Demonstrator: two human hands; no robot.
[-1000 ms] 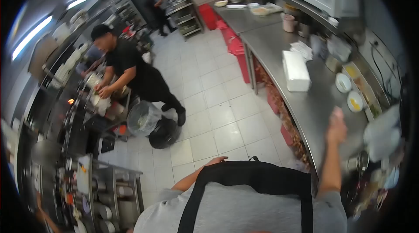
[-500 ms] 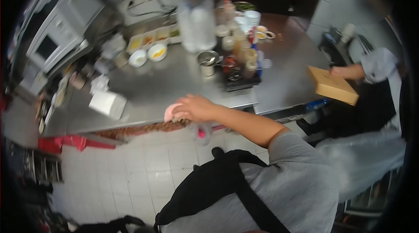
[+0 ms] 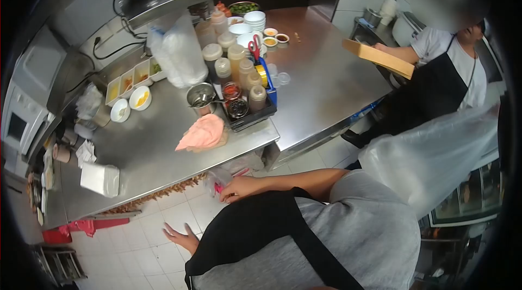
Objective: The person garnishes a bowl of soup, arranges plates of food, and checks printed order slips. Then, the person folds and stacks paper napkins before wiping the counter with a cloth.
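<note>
My left hand (image 3: 183,237) is over the tiled floor beside my apron, holding nothing, with fingers spread. Just in front of the counter edge, my right hand (image 3: 239,188) hangs with loosely bent fingers and nothing visible in them. In the view it borders a clear plastic bag (image 3: 218,177) with something bright pink, lower than the counter; whether they touch I cannot tell. A crumpled pink cloth (image 3: 202,133) with a beige underside lies on the steel counter (image 3: 157,159), beside a metal pot (image 3: 202,97) and a black caddy (image 3: 253,115) of sauce bottles and jars.
White bowls (image 3: 141,98) and a tray of condiments (image 3: 128,84) stand at the back left. A napkin stack (image 3: 100,179) is near the front edge. At right, another person (image 3: 457,67) holds a cardboard box (image 3: 379,58) beside the second counter (image 3: 326,78).
My right hand has let go of the pink cloth, which now lies on the counter, and has drawn back toward my body. My left hand has come into view. The camera has turned right.
</note>
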